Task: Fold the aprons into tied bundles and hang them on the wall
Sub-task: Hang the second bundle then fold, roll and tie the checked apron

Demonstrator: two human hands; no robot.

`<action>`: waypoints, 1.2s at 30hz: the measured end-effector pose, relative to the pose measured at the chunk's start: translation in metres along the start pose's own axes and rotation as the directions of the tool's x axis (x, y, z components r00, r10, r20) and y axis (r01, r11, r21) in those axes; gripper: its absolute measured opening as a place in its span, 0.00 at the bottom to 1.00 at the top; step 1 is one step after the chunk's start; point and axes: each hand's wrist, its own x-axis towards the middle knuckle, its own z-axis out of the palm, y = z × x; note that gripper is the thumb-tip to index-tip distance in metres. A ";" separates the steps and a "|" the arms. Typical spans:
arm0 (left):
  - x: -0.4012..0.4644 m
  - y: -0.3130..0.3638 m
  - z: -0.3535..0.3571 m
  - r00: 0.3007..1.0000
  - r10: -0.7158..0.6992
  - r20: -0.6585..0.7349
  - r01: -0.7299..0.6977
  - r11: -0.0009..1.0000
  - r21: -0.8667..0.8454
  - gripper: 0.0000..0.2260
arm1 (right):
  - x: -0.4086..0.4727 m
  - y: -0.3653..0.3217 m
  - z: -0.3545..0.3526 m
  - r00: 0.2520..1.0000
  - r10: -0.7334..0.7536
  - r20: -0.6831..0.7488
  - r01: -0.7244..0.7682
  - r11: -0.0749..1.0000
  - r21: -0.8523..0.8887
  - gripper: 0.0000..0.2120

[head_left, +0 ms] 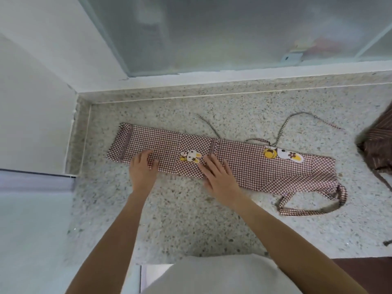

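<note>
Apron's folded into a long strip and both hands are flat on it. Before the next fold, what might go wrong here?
1. The thin ties trail loose across the counter behind the checked apron; they may tangle or get folded inside.
2. The neck loop hangs out at the right end and may snag.
3. The left hand and right hand press only the left half, so the free right end may shift or unfold, perhaps toward the striped cloth.

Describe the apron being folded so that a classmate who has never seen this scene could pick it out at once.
On the speckled stone counter under the frosted window, a long folded strip of cloth lies flat beneath both hands. That is the checked apron: brown-and-white checks with cartoon rabbit patches. The other apron, bunched at the right edge, is brown with thin stripes and no pictures.
</note>
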 end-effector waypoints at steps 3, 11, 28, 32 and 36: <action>0.019 -0.029 -0.013 0.988 -0.148 0.041 0.145 0.986 0.079 0.20 | -0.010 0.004 0.021 0.998 0.002 0.062 0.002 0.998 -0.065 0.27; 0.030 -0.068 -0.037 0.946 -0.316 0.065 0.312 0.948 0.072 0.26 | -0.006 0.008 0.003 0.995 0.013 -0.094 -0.020 0.997 -0.072 0.19; -0.014 -0.042 -0.070 0.795 -0.599 -0.094 0.465 0.701 -0.541 0.12 | -0.048 -0.001 0.004 0.976 -0.118 -0.182 0.097 0.988 -0.123 0.19; -0.036 0.032 -0.071 0.890 -0.417 -0.186 0.228 0.759 -0.610 0.08 | -0.064 -0.002 0.014 0.998 -0.060 -0.032 0.055 0.988 -0.148 0.25; -0.066 0.123 -0.035 0.989 -0.085 -0.125 -0.006 0.803 -0.596 0.07 | -0.068 0.004 0.006 0.998 -0.063 -0.001 0.063 0.993 -0.103 0.28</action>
